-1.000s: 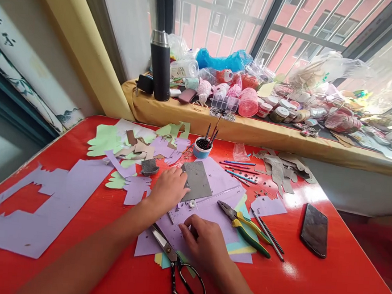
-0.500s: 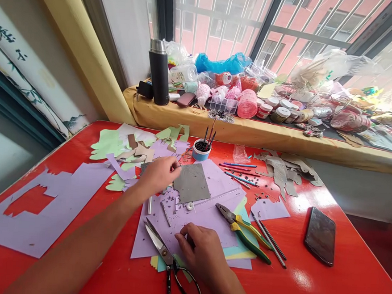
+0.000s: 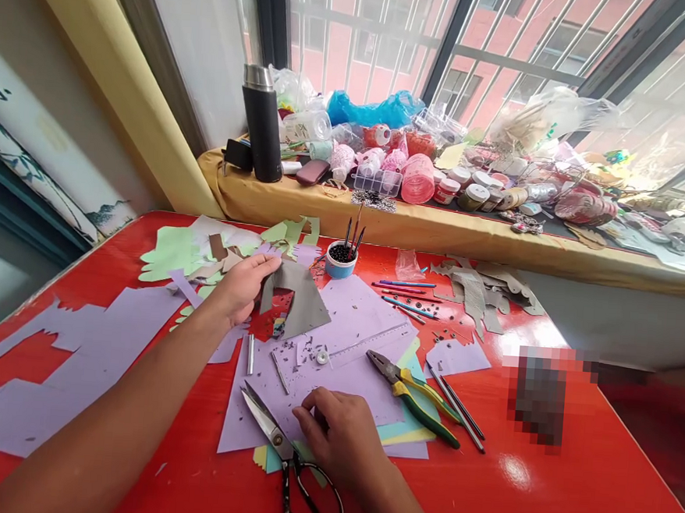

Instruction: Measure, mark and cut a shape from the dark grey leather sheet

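Note:
In the head view my left hand (image 3: 243, 285) pinches the upper edge of a grey sheet (image 3: 308, 305), which is lifted and tilted, with a piece cut out of its left side. Curled on the purple paper (image 3: 362, 383), my right hand (image 3: 339, 427) rests just right of the scissors (image 3: 276, 437). Its fingers are bent inward, so whatever may be in them is hidden. The scissors lie with their blades slightly apart. Right of this hand are combination pliers (image 3: 407, 390) with yellow-green handles. A small white coil (image 3: 322, 357), a short metal tube (image 3: 250, 355) and dark crumbs lie on the paper.
Behind stands a blue-white cup (image 3: 340, 267) of dark beads with thin sticks upright in it. Paper scraps (image 3: 170, 251) cover the far left, grey offcuts (image 3: 484, 294) the far right. Pens (image 3: 413, 304) lie between. Jars, bags and a black flask (image 3: 263, 130) crowd the sill.
My left hand has moved left and up, raising and tilting the grey sheet that lay flat before. My right hand stays by the scissors. The whole view has shifted slightly.

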A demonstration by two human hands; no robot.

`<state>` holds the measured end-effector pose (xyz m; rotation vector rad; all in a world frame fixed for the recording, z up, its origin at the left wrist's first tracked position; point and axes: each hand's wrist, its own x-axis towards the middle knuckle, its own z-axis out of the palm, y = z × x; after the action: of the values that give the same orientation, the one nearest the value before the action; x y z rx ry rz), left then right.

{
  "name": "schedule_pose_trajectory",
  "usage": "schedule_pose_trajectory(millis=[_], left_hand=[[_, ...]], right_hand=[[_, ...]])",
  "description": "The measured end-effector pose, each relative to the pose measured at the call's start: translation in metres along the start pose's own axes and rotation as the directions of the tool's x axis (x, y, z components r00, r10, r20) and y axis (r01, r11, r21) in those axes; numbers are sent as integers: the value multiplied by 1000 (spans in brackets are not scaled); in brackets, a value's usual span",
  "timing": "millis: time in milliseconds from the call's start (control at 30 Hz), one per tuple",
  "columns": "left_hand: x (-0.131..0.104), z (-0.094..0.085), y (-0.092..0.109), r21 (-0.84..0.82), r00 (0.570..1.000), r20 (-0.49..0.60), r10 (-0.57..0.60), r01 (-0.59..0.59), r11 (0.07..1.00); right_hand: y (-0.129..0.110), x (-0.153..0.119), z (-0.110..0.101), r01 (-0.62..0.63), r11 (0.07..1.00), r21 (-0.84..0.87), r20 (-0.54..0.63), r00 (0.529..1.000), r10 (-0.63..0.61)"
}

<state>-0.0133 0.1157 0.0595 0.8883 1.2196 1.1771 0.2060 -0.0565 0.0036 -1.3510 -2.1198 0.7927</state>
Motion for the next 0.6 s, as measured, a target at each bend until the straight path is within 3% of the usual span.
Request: schedule_pose_trajectory(millis=[200, 433, 600], left_hand=[[3, -1, 4, -112, 999, 24, -25, 28, 993], [4, 6, 22, -231, 997, 83, 8, 11, 973], [-9, 15, 43, -276, 992, 120, 30, 4, 961]], right_hand=[[1, 1, -1, -3, 1000, 10, 17, 1000, 2], [-1, 2, -5, -21, 1000, 7, 12, 1000, 21], [1, 1, -10, -53, 982, 180, -72, 995, 67]])
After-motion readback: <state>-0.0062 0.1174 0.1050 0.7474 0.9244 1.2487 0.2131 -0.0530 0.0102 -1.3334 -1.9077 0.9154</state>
